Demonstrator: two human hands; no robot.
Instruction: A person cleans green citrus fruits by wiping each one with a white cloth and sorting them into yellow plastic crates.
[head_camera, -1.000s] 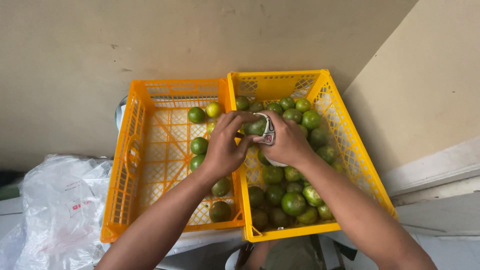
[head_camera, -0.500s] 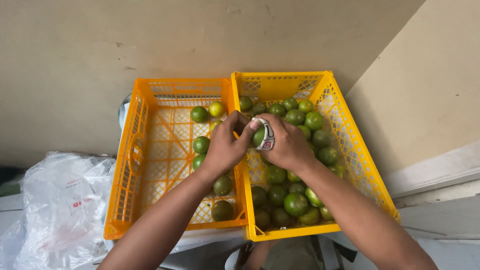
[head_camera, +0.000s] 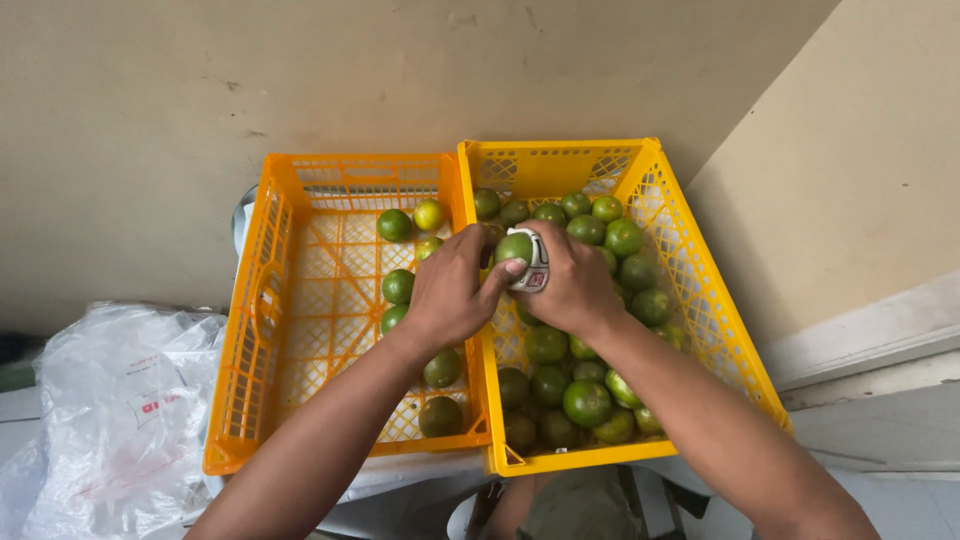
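Observation:
Two yellow-orange plastic crates stand side by side. The left crate (head_camera: 262, 300) holds several green limes scattered on its lattice floor. The right crate (head_camera: 700, 300) is filled with many green limes (head_camera: 585, 400). Above the wall between the crates, my left hand (head_camera: 450, 295) pinches a green lime (head_camera: 514, 247) with thumb and fingers. My right hand (head_camera: 572, 285) grips a small white roll (head_camera: 534, 272) with a red mark, pressed against that same lime. Both hands touch each other around the fruit.
A crumpled clear plastic bag (head_camera: 110, 420) lies at the lower left. A beige wall (head_camera: 400, 70) rises behind the crates, and a pale ledge (head_camera: 870, 340) runs at the right. A yellowish lime (head_camera: 428, 214) sits at the left crate's far end.
Both hands have stayed over the divider between the crates, turning the lime slightly against the white roll. The crates and other limes have not moved.

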